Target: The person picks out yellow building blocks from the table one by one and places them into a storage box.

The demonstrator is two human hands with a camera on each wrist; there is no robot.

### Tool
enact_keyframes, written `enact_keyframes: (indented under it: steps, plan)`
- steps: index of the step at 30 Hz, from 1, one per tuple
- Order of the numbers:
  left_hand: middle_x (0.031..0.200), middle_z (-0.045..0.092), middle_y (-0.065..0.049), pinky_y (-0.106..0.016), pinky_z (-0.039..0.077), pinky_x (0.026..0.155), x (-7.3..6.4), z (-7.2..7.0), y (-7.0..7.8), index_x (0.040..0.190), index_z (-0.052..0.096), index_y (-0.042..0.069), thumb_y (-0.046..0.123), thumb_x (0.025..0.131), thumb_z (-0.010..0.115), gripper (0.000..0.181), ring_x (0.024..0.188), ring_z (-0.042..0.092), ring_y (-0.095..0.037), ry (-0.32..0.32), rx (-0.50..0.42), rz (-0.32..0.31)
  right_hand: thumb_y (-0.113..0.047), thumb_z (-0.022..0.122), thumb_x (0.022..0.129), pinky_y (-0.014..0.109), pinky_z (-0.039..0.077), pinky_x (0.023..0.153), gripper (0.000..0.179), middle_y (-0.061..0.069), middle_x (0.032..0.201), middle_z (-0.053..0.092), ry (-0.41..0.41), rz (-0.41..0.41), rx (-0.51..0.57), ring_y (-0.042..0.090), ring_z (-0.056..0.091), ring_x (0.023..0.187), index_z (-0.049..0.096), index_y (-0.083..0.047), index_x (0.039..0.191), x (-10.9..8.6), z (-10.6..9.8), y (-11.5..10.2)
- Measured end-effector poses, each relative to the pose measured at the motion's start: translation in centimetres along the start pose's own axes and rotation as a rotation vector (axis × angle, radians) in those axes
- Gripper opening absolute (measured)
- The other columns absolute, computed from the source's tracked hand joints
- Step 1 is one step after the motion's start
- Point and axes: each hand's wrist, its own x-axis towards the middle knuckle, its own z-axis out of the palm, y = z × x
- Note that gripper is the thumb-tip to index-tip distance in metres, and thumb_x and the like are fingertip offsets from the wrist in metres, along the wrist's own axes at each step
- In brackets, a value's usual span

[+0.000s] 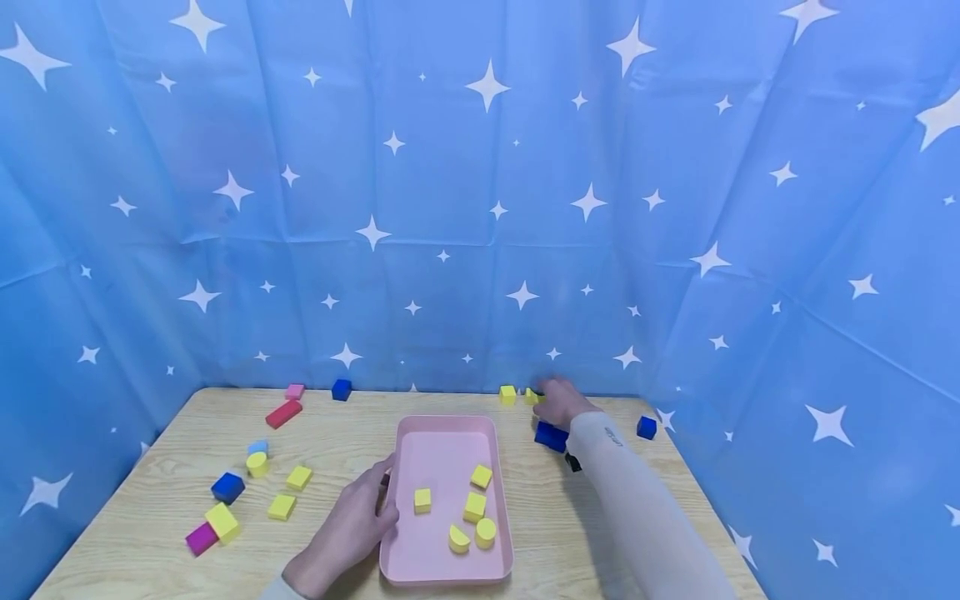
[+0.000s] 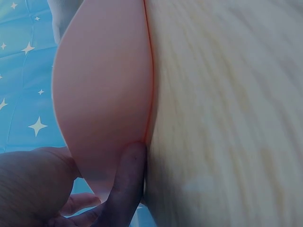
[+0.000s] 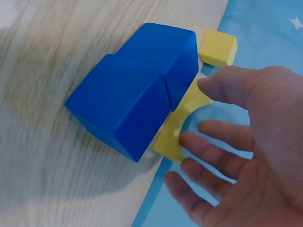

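Observation:
My left hand grips the left wall of a pink tray, thumb at the rim. In the left wrist view the fingers lie against the outside of the tray. Inside it lie several yellow blocks, one a half-round. At the table's back edge my right hand reaches over a yellow arch block. Its fingers are spread and slightly bent, with thumb and fingertips at the arch; firm contact cannot be made out. Two blue blocks stand beside the arch, and a yellow cube sits beyond.
Left of the tray are yellow blocks, a blue block, a magenta block and a red block. Another blue cube is near the right edge. A starry blue curtain borders the wooden table.

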Motion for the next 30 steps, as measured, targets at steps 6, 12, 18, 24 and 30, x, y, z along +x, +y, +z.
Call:
enact_keyframes:
  steps: [6,12,18,24,30]
  plan:
    - [0.158,0.072,-0.021,-0.062,0.061,0.123,0.0,0.0,0.0,0.174,0.050,0.003,0.010,0.105,0.079,0.076,0.150,0.070,-0.039,-0.002,0.009,0.002,-0.019,0.072,0.112,0.061,0.066,0.111,0.053,0.025,0.163,0.068,-0.018,0.026,-0.024,0.037,0.073,0.128,0.066,-0.003,0.162,0.5,0.2,0.0]
    - [0.159,0.071,-0.022,-0.063,0.060,0.125,0.0,-0.1,0.2,0.174,0.050,0.002,0.010,0.104,0.079,0.076,0.152,0.068,-0.041,-0.003,0.017,-0.001,-0.010,0.074,0.111,0.063,0.067,0.113,0.035,0.024,0.148,0.078,-0.026,-0.002,-0.054,0.040,0.078,0.131,0.079,0.000,0.145,1.6,0.8,0.6]
    - [0.159,0.072,-0.022,-0.063,0.059,0.125,-0.1,-0.1,0.3,0.174,0.050,0.002,0.010,0.105,0.079,0.075,0.153,0.068,-0.042,0.002,0.019,-0.003,-0.003,0.076,0.110,0.061,0.069,0.112,0.027,0.023,0.140,0.082,-0.010,-0.046,-0.088,0.042,0.079,0.130,0.085,0.000,0.134,1.6,1.2,1.1]
    - [0.158,0.072,-0.024,-0.063,0.059,0.126,-0.2,-0.1,0.3,0.173,0.051,0.000,0.009,0.105,0.078,0.074,0.152,0.068,-0.043,0.013,0.022,0.007,-0.003,0.077,0.109,0.059,0.070,0.111,0.026,0.024,0.137,0.083,0.003,-0.066,-0.107,0.041,0.080,0.126,0.085,0.001,0.133,1.3,1.3,1.1]
    - [0.158,0.071,-0.025,-0.063,0.058,0.126,-0.3,-0.1,0.3,0.173,0.051,0.000,0.007,0.103,0.079,0.076,0.153,0.068,-0.044,0.019,0.024,0.016,-0.006,0.082,0.107,0.058,0.070,0.111,0.030,0.024,0.140,0.082,0.031,-0.070,-0.089,0.041,0.080,0.127,0.084,0.001,0.136,0.8,1.0,0.5]
